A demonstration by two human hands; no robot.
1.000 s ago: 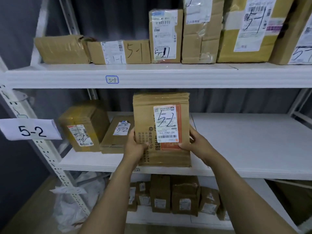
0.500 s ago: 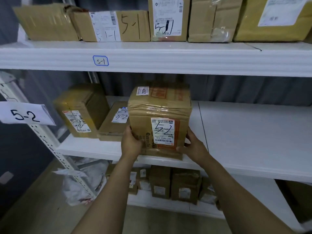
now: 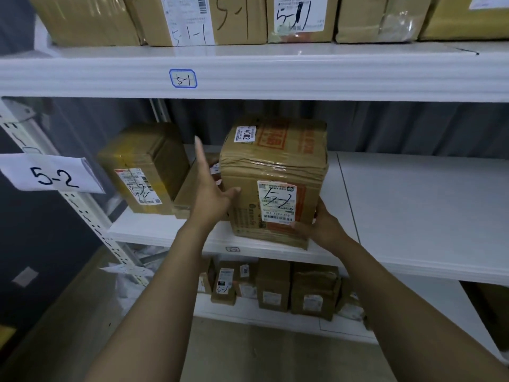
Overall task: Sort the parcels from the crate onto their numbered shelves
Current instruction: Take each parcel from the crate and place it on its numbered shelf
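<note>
A taped cardboard parcel (image 3: 272, 161) with "5-2" handwritten on its white label rests on the middle shelf (image 3: 413, 216), near the front edge. My left hand (image 3: 210, 188) lies flat against the parcel's left side, fingers stretched out and thumb touching the front corner. My right hand (image 3: 321, 224) cups the lower right corner of the parcel from the front. A paper sign (image 3: 52, 175) on the left upright reads "5-2".
Two more parcels sit left of it: a yellow-taped box (image 3: 143, 166) and a flat one (image 3: 190, 191) partly hidden by my left hand. The top shelf (image 3: 275, 75), tagged 5-1, carries several boxes. Small parcels (image 3: 275, 288) line the shelf below. Bare shelf stretches right.
The parcel went from upright in both hands to lying on the middle shelf, pushed further in. My left hand has loosened from a grip to a flat, open palm on its side.
</note>
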